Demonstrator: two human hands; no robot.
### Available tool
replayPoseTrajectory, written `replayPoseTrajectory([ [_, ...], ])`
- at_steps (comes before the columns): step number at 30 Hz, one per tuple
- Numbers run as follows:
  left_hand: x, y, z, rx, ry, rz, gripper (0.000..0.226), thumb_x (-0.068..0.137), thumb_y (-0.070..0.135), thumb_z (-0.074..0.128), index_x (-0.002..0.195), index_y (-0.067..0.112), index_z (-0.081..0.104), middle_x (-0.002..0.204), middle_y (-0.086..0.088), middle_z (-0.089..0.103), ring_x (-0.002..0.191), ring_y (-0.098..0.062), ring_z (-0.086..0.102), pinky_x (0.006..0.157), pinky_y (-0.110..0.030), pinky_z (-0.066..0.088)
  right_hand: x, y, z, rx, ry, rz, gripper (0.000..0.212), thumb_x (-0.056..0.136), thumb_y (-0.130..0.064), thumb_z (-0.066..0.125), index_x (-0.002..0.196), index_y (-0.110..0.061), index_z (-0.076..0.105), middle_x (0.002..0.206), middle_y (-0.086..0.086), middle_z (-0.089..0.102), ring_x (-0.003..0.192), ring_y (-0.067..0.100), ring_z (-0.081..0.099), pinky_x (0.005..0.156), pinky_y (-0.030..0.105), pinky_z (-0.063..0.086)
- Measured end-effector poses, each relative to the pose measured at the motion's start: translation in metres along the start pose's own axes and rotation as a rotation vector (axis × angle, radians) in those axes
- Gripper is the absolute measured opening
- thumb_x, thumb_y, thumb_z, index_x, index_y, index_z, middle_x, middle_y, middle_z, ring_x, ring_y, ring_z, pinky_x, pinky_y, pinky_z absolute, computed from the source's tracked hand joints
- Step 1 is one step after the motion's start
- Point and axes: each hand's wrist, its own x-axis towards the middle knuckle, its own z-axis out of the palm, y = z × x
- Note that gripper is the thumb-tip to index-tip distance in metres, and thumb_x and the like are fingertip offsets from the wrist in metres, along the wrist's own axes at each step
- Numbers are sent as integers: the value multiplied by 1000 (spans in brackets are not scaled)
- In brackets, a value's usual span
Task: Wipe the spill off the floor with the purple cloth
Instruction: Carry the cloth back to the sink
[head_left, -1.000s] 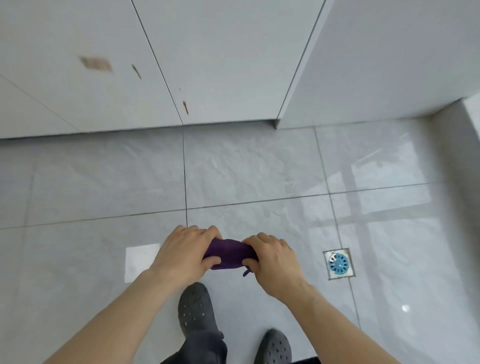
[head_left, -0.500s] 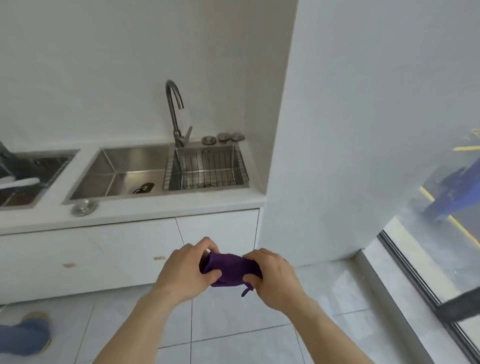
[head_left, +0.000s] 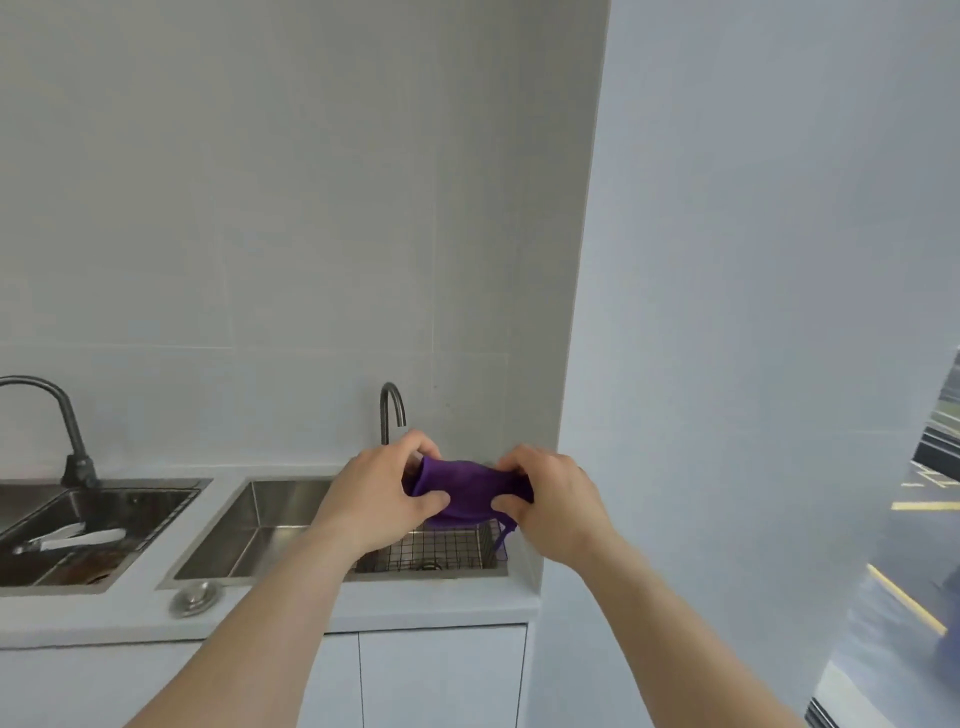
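Observation:
The purple cloth (head_left: 466, 491) is bunched up between both hands, held in the air in front of the right-hand sink (head_left: 270, 525). My left hand (head_left: 382, 496) grips its left end and my right hand (head_left: 558, 501) grips its right end. A thin purple loop hangs down from the cloth below my right hand. The floor and any spill are out of view.
A white counter (head_left: 426, 605) carries two steel sinks. The right one has a curved tap (head_left: 390, 410) and a wire rack (head_left: 441, 551). The left sink (head_left: 78, 535) has a dark tap (head_left: 62, 426). White cabinets stand below, a wall column (head_left: 727, 364) on the right.
The view has swung up from the tiled floor to the counter and wall. Both hands have kept hold of the purple cloth and now hold it in front of the sink.

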Motion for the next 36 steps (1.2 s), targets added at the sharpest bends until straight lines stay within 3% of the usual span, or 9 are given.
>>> replayPoseTrajectory([
  [4, 31, -5, -26, 31, 57, 43, 34, 78, 48, 77, 102, 46, 53, 97, 24, 70, 92, -5, 68, 82, -32, 57, 38, -21, -7, -4, 58, -38, 25, 90, -22, 73, 113, -29, 68, 104, -14, 56, 96, 16, 60, 86, 36, 54],
  [11, 88, -50, -55, 27, 147, 84, 32, 82, 52, 74, 106, 45, 54, 104, 18, 71, 97, -12, 68, 86, -38, 58, 110, -50, 18, -35, 137, -53, 29, 93, -19, 71, 120, -29, 71, 114, -9, 69, 103, 18, 64, 86, 38, 56],
  [19, 155, -133, -55, -18, 146, 69, 22, 90, 53, 67, 105, 40, 59, 99, 14, 73, 95, -15, 69, 77, -32, 50, 188, -69, 82, -44, 156, 25, 21, 98, -16, 65, 108, -29, 78, 101, -7, 79, 95, 23, 71, 81, 40, 60],
  [26, 195, -193, -20, 0, 110, 2, 16, 94, 48, 64, 100, 39, 53, 97, 9, 73, 93, -20, 68, 81, -38, 54, 231, -50, 152, -46, 81, 68, 21, 100, -18, 62, 111, -29, 76, 107, -7, 78, 99, 24, 70, 81, 37, 56],
  [30, 225, -228, 18, 28, 47, -39, 18, 94, 47, 65, 103, 34, 56, 96, 8, 73, 92, -21, 68, 81, -40, 55, 258, -19, 196, -32, 7, 113, 21, 100, -18, 62, 112, -28, 75, 108, -6, 77, 101, 26, 70, 85, 41, 58],
  [34, 263, -264, 69, 55, -21, -81, 22, 94, 48, 65, 111, 35, 59, 98, 12, 73, 93, -17, 68, 69, -31, 50, 290, 25, 240, -29, -56, 148, 21, 101, -19, 63, 114, -28, 75, 110, -6, 77, 100, 24, 71, 81, 38, 57],
  [36, 284, -278, 96, 47, -56, -103, 23, 94, 45, 65, 115, 36, 58, 98, 14, 72, 94, -15, 67, 71, -31, 51, 307, 53, 262, -35, -96, 164, 22, 101, -20, 63, 116, -30, 75, 114, -5, 76, 105, 23, 69, 81, 37, 55],
])
